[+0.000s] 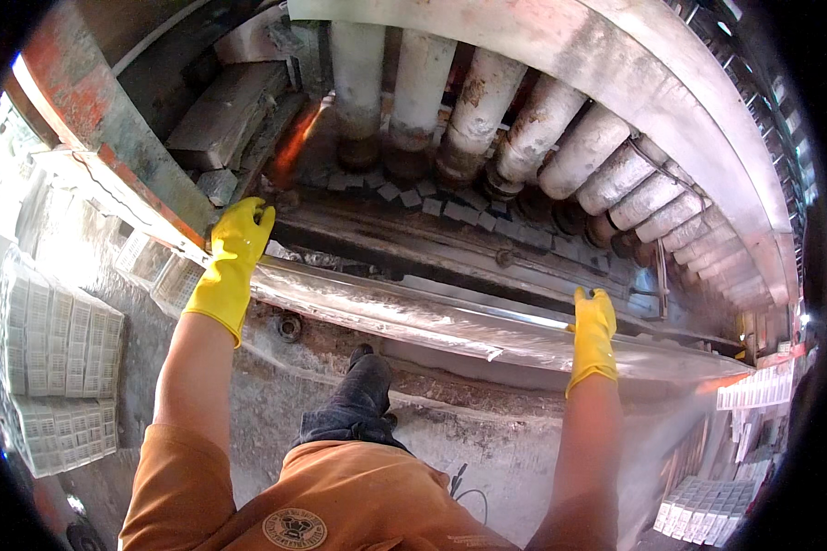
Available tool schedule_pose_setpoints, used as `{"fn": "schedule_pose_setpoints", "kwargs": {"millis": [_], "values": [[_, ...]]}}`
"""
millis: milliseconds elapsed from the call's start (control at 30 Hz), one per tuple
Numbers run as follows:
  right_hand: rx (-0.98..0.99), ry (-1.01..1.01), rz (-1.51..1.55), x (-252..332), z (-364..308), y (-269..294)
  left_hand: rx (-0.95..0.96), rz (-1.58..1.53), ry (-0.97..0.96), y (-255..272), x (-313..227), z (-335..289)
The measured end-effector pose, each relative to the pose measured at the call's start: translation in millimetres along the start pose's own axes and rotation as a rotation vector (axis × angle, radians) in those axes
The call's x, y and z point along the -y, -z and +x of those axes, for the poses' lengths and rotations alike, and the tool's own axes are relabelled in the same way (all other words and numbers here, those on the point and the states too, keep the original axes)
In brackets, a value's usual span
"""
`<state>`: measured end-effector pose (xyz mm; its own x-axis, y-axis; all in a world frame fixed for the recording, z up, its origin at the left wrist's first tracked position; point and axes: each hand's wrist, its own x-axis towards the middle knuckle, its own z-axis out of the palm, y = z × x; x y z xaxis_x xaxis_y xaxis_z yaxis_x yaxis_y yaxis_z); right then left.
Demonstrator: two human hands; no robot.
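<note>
The long metal panel lies in front of the row of pipes. The left hand and right hand are placed near its far edge, fingers partly curled; whether anything is gripped cannot be told. Force is probably best shared evenly.

Crates left of left hand

Smooth, rubber-like gloves contrast with rough, stained, metal-looking cylinders; a shiny long strip appears metallic, the shirt matt cloth, the crates plastic, the floor rough and concrete-like.
</note>
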<state>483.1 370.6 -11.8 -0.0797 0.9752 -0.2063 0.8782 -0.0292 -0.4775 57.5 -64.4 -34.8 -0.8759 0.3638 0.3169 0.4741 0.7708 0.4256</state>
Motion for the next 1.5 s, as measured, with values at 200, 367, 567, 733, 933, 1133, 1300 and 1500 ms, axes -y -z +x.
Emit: {"fn": "schedule_pose_setpoints", "kwargs": {"millis": [200,367,567,733,933,1133,1300,1500], "values": [[-0.016,-0.031,0.004,-6.0,-7.8,0.0,0.038,0.042,0.03,7.3,-2.9,-7.2],[-0.017,0.008,-0.048,-11.3,-13.5,1.9,0.009,0.069,0.013,6.0,1.0,-13.1],[-0.068,0.037,-0.042,-23.0,-15.3,-2.9,-0.011,0.037,-0.012,4.2,8.2,-19.3],[-0.067,0.013,-0.008,-29.4,-22.8,-2.8,-0.016,0.029,-0.006,2.0,14.1,-25.7],[-0.089,0.009,0.012,-37.7,-34.4,-4.1,-0.029,0.042,-0.016,0.9,19.8,-33.9],[-0.078,0.006,0.029,-47.4,-35.8,-5.7,-0.025,0.038,-0.026,2.9,20.4,-40.9],[-0.083,0.023,0.049,-50.9,-43.9,-4.6,0.02,-0.026,0.014,5.9,14.6,-46.7],[-0.056,0.004,0.024,-50.7,-47.6,-3.2,0.001,0.005,0.003,7.1,13.7,-50.7]]}}
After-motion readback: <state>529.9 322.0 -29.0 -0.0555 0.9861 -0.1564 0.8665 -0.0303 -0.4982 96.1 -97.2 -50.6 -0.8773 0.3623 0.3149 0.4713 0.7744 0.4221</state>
